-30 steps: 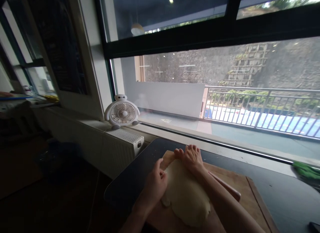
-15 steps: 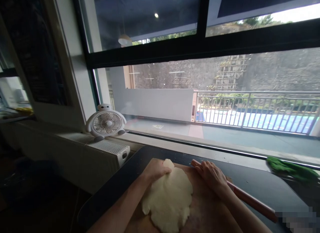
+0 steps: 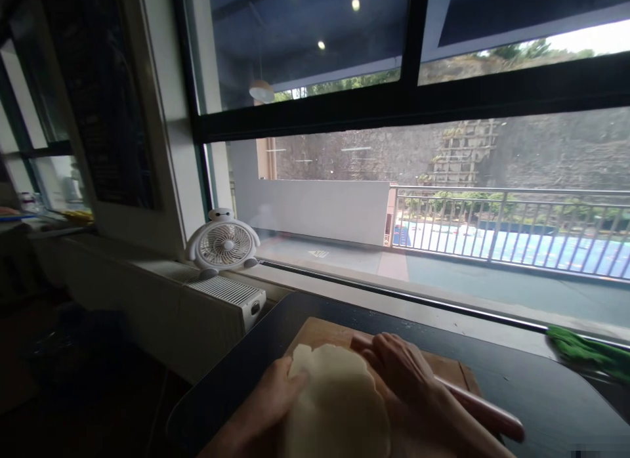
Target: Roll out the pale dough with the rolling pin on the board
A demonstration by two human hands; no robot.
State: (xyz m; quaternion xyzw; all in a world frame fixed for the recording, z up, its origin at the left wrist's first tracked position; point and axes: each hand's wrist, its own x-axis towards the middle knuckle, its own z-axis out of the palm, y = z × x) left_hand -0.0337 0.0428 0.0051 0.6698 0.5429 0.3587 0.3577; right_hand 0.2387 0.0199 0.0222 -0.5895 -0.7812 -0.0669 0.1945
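Note:
A flat, pale sheet of dough (image 3: 339, 399) with an uneven edge is over the wooden board (image 3: 315, 330); its near part runs out of the frame. My left hand (image 3: 275, 392) pinches the dough's left edge, thumb on top. Just right of the dough, my right hand (image 3: 401, 366) is wrapped over a wooden rolling pin (image 3: 487, 412). The pin slants from the board's far side down to the right, and my hand and forearm hide its middle. Slight blur softens the dough and left hand.
The board lies on a dark table (image 3: 251, 359) with rounded corners. Beyond it are a window sill and large window. A white fan (image 3: 227, 245) stands at the left on a slatted white unit (image 3: 229, 291). A green cloth (image 3: 588, 353) lies at the right.
My left hand has come nearer and left, drawing the dough's edge with it. My right hand and the rolling pin have shifted left, closer to the dough. The camera view has moved slightly.

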